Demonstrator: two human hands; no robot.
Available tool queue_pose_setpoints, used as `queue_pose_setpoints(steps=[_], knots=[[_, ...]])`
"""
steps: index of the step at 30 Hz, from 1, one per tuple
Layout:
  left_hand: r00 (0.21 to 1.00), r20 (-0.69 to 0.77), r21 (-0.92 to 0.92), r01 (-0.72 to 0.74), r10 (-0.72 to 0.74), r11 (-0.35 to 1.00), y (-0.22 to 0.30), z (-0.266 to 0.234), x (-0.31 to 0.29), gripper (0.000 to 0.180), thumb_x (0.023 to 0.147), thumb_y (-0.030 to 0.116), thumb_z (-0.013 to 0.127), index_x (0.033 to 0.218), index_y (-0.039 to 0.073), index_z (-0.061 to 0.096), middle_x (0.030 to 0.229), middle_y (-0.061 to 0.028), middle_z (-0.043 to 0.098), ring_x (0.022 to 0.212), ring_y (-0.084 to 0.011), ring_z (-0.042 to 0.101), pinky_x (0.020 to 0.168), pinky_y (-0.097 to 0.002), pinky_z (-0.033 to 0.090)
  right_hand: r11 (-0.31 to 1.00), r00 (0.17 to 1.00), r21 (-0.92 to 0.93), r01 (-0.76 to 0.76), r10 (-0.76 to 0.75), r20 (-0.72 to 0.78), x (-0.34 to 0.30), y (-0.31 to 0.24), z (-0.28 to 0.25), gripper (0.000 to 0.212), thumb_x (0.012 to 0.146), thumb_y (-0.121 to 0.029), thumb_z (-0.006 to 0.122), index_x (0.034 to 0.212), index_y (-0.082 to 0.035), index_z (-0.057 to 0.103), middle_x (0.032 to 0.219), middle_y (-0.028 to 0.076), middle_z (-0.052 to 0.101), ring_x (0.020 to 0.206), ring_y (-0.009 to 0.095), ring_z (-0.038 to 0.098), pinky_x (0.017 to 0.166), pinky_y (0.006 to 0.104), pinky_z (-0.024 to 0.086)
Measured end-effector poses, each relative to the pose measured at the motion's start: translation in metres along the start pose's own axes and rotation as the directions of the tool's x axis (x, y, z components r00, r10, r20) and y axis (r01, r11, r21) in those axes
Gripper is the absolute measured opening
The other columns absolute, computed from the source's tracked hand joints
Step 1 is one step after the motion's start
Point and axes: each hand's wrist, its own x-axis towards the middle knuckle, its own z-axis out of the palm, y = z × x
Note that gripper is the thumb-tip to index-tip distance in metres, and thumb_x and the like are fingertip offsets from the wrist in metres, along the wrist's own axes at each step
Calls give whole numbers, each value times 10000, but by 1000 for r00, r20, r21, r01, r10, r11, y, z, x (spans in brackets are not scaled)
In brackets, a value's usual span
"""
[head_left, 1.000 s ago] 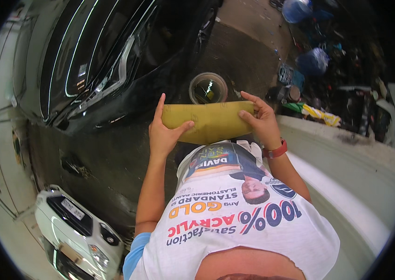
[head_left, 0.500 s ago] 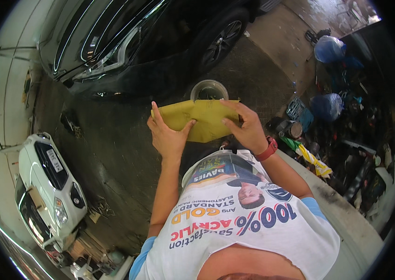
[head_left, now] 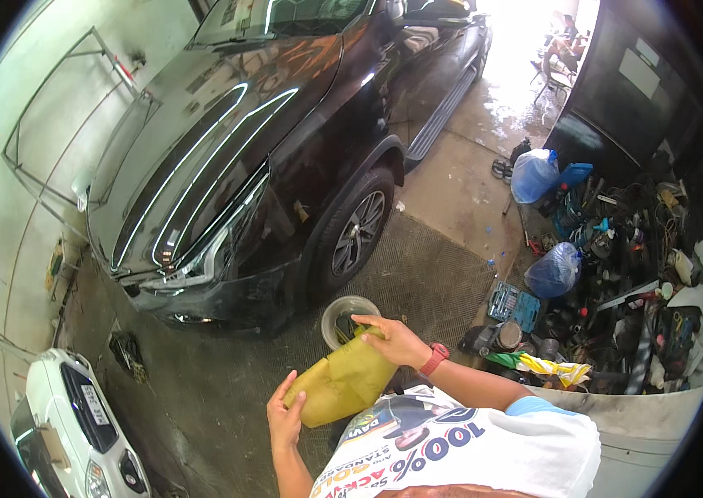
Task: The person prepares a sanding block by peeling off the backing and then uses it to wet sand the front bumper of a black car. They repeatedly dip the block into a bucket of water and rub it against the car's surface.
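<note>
A yellow sheet of sandpaper [head_left: 339, 382] is stretched between my two hands in front of my shirt. My left hand [head_left: 286, 417] grips its lower left end, thumb on top. At the upper right end, my right hand [head_left: 394, 341] pinches the sheet; a red wristband circles that wrist. A crease runs across the sheet, which is tilted with its right end higher. Just beyond it stands a round bucket [head_left: 327, 323] on the floor, partly covered by the sheet and my right hand. What lies inside the bucket is hard to make out.
A dark car [head_left: 285, 178] stands ahead, its front wheel [head_left: 360, 228] near the bucket. At left is a white car [head_left: 77, 423]. On the right lie a blue tool case [head_left: 514, 307], blue water jugs [head_left: 552, 270] and a heap of parts. A seated person [head_left: 565, 46] is far off.
My view has lifted, showing more of the dark car and doorway. The sandpaper has swung from level to slanted, its left end lower, with both hands still on it.
</note>
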Motion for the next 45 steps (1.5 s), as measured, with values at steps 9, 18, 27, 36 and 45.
queue_pose_setpoints(steps=[9,18,27,36,45], knots=[[949,-260,254,247,-181,935,9,2,10,866,993,193,767,1704,158,273,1453,-167,629,1326,-264,619,1144,-428,470,969,983,-177,172,-180,-28,-28,-41,-19,693,997,-51,612,1632,-144,351,1227,227,688,1175,388,686,1018,481,529],[854,477,468,-447,208,763,54,51,67,556,954,197,810,1439,48,583,1470,-170,622,1353,-285,607,1173,-433,454,745,853,-431,510,-371,367,-3,-137,-18,693,915,-160,672,1563,-110,433,1182,206,733,991,393,733,884,499,577],[960,194,-402,-109,200,909,50,79,78,517,1054,173,707,1505,49,488,1395,-84,671,1257,-215,665,1051,-373,554,953,946,282,108,-186,265,10,-34,-28,756,978,-355,820,1546,17,487,1448,155,647,1368,236,586,1163,404,454],[946,314,-342,190,-79,920,38,58,86,592,994,54,745,1516,11,468,1341,-123,708,1218,-240,702,1020,-391,589,855,1000,519,9,-7,-7,2,-26,-16,547,950,-169,837,1398,42,605,1307,87,720,1176,134,676,1040,327,538],[993,73,-21,-92,93,996,84,78,84,768,872,29,840,1517,29,422,1413,-162,626,1294,-274,637,1079,-412,548,919,996,392,44,-69,49,13,-53,-56,436,947,-72,782,1320,-25,560,1230,71,702,1102,154,696,894,334,603]])
